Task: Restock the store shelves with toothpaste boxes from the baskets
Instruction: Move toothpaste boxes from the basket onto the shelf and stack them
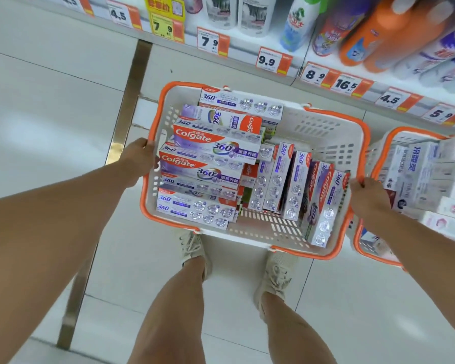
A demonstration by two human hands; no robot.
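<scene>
1. Floor (50,106): pale glossy tile w/ a brass-coloured strip (121,137) running across it.
2. Shelf edge (247,52) along the top – price tags, bottles above.
3. Basket (323,132), white w/ orange rim, sits on the floor by the person's shoes (195,250); toothpaste boxes (210,153) stacked flat at its L side, more upright at R.
4. L hand (137,158) – fingers curled over the L rim.
5. R hand (365,195) grips the R rim, fingers curled.
6. Second basket (378,164) touching on the R, holding white boxes.
</scene>
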